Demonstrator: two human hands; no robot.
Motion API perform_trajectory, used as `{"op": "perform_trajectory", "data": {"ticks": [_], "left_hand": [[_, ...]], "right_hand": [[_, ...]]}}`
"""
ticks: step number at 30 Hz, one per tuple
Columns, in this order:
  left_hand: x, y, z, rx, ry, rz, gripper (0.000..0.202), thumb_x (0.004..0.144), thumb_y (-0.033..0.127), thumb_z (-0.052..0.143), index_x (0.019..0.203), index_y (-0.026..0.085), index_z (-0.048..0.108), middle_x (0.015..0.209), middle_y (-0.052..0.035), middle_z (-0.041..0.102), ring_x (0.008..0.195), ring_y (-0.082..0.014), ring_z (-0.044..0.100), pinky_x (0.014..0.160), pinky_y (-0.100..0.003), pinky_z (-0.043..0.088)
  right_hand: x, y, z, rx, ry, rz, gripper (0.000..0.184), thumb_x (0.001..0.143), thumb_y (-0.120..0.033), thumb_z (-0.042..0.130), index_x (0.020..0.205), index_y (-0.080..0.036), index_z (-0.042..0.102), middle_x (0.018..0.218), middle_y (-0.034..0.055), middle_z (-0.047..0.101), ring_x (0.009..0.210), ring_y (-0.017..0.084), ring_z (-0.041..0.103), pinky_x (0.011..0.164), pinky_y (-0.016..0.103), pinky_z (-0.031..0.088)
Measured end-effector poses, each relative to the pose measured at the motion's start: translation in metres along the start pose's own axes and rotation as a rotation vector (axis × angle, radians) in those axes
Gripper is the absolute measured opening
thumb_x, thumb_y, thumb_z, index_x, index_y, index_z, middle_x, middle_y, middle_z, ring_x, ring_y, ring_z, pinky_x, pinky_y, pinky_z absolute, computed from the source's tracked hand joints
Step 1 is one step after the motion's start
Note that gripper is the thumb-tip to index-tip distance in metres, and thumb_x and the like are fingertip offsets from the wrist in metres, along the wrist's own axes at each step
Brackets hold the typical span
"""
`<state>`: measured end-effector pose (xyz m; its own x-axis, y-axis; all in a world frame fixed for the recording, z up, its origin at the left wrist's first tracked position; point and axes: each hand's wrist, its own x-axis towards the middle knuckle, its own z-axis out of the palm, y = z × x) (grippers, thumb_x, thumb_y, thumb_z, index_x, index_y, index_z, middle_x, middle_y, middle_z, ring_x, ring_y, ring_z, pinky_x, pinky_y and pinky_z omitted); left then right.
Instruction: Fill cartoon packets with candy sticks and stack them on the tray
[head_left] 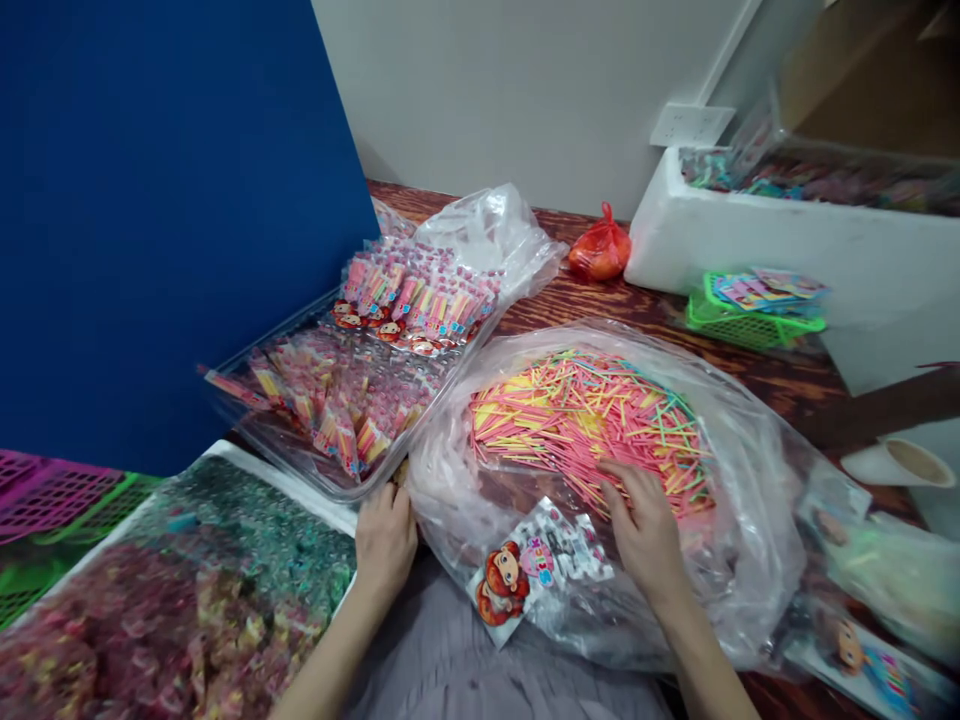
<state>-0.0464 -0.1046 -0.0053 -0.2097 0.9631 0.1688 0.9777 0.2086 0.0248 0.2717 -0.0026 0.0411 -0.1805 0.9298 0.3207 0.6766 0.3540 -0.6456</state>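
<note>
My right hand [646, 530] is over the open clear plastic bag [757, 470], its fingers stretched out and touching the loose pink, yellow and green sticks [570, 420]. My left hand [386, 535] is curled closed at the front corner of the clear plastic tray [420, 435]; whatever its fingers hold is hidden. Inside that tray lie small printed packets [420, 300] filled with coloured sticks, in a back row and a front pile [330, 400]. A printed packet with a cartoon figure [517, 570] rests on the near side of the bag.
At left stands a white box [232, 460] of wrapped pieces beside a blue panel [150, 230]. A red knotted bag [600, 248], a green basket [750, 320], a white foam box [787, 240] and a paper cup [885, 463] are behind and to the right.
</note>
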Motion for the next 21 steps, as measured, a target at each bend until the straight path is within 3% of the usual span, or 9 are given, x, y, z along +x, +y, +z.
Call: {"op": "perform_trajectory", "data": {"ticks": [3,6,9,13,18,21], "left_hand": [[0.003,-0.008,0.012,-0.085,0.069,0.048,0.027,0.095,0.016,0.034,0.097,0.015,0.062,0.084,-0.0086,0.061,0.081,-0.0224,0.059,0.073,-0.032,0.044],[0.003,-0.013,0.018,-0.130,0.086,0.044,0.027,0.097,0.022,0.035,0.086,0.018,0.060,0.077,-0.0051,0.060,0.073,-0.0201,0.061,0.067,-0.030,0.043],[0.003,-0.014,0.017,-0.143,0.098,0.031,0.030,0.098,0.027,0.037,0.077,0.019,0.057,0.073,-0.0035,0.060,0.068,-0.0192,0.060,0.062,-0.029,0.041],[-0.001,-0.009,0.012,-0.133,0.097,0.018,0.032,0.098,0.023,0.034,0.077,0.018,0.057,0.073,-0.0038,0.058,0.068,-0.0189,0.059,0.063,-0.029,0.041],[-0.009,-0.004,0.004,-0.201,0.090,-0.049,0.028,0.097,0.020,0.034,0.104,0.018,0.062,0.103,-0.0092,0.061,0.088,-0.0214,0.062,0.073,-0.031,0.047],[-0.015,-0.007,-0.012,-0.302,0.108,-0.047,0.029,0.097,0.027,0.038,0.113,0.017,0.060,0.115,-0.0109,0.059,0.102,-0.0245,0.059,0.085,-0.035,0.048]], "right_hand": [[-0.001,0.001,-0.003,0.009,-0.017,0.020,0.025,0.096,-0.032,0.044,0.108,-0.020,0.062,0.107,0.0089,0.064,0.106,0.025,0.054,0.095,0.043,0.041],[-0.009,0.002,-0.002,0.023,-0.063,0.033,0.024,0.096,-0.033,0.044,0.107,-0.021,0.062,0.105,0.0086,0.064,0.104,0.025,0.055,0.093,0.043,0.042],[-0.015,0.003,0.000,0.037,-0.093,0.054,0.023,0.096,-0.033,0.044,0.107,-0.021,0.062,0.105,0.0083,0.064,0.104,0.025,0.055,0.092,0.042,0.043],[-0.016,0.001,-0.002,0.040,-0.110,0.068,0.023,0.096,-0.032,0.044,0.106,-0.022,0.062,0.105,0.0077,0.064,0.104,0.025,0.055,0.093,0.041,0.043],[-0.018,0.000,-0.006,0.051,-0.142,0.062,0.021,0.095,-0.032,0.046,0.106,-0.022,0.061,0.104,0.0072,0.064,0.103,0.025,0.055,0.092,0.041,0.043],[-0.023,0.002,-0.011,0.045,-0.169,0.079,0.021,0.096,-0.032,0.045,0.106,-0.023,0.060,0.105,0.0076,0.063,0.104,0.025,0.054,0.092,0.041,0.042]]}}
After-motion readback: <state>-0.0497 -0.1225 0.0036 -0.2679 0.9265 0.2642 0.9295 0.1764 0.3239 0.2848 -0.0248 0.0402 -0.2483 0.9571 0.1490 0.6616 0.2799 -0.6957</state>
